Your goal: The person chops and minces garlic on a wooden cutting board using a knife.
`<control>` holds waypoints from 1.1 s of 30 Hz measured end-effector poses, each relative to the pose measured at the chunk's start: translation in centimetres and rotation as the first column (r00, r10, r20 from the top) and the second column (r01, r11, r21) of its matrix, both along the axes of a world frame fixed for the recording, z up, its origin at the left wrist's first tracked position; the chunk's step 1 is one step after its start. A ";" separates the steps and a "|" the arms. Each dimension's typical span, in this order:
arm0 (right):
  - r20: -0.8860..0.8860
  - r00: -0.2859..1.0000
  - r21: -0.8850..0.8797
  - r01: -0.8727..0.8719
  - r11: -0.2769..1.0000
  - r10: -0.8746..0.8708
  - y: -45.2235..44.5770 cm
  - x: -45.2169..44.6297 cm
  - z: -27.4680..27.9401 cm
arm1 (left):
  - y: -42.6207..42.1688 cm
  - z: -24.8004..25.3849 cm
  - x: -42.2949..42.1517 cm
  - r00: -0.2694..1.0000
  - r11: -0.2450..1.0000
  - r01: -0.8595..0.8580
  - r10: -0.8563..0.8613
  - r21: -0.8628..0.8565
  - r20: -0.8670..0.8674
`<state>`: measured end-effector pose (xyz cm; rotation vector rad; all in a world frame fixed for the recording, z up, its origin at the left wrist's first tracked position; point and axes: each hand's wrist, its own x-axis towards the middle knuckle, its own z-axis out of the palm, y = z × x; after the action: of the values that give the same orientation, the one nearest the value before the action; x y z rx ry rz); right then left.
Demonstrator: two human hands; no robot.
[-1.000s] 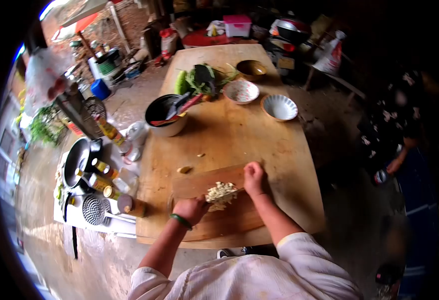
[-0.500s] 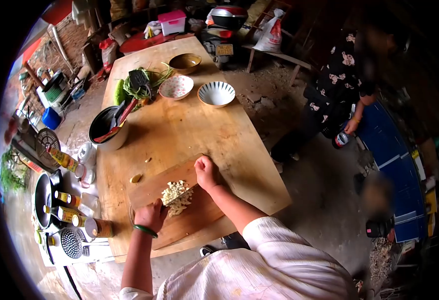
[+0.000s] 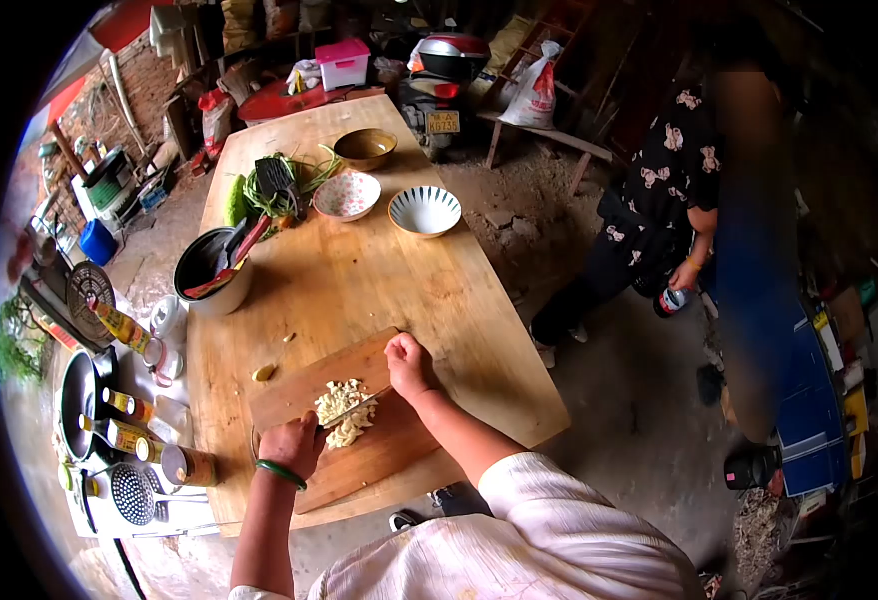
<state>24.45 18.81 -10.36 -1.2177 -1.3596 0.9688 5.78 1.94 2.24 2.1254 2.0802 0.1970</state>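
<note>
Half a second on, hardly a shift: left hand (image 3: 294, 446) wrapped round the handle of a grey-bladed knife (image 3: 355, 409), right hand (image 3: 409, 366) bunched closed on its tip, blade still across the pale chopped pieces (image 3: 339, 399) on the brown wooden board (image 3: 389, 447), mid-chop.

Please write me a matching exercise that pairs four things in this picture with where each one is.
Things:
1. Small, pale chopped pieces
2. Smooth green round bangle
3. Thin metal knife blade
4. White, dark-striped round bowl

Places:
A. around the left wrist
B. right of the pale, red-patterned round bowl
C. on the brown wooden board
D. extending from the left hand toward the right hand

Pairs: 1-C, 2-A, 3-D, 4-B
</note>
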 end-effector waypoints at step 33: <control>-0.335 0.936 -0.222 -0.194 0.955 0.112 3.4 -7.4 3.3 | 0.4 1.3 -7.7 0.994 0.996 -0.084 0.086 0.030 -0.068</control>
<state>17.03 22.21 -7.04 -1.0896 -1.1083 1.4213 -1.97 2.30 3.54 2.0890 2.2211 0.1650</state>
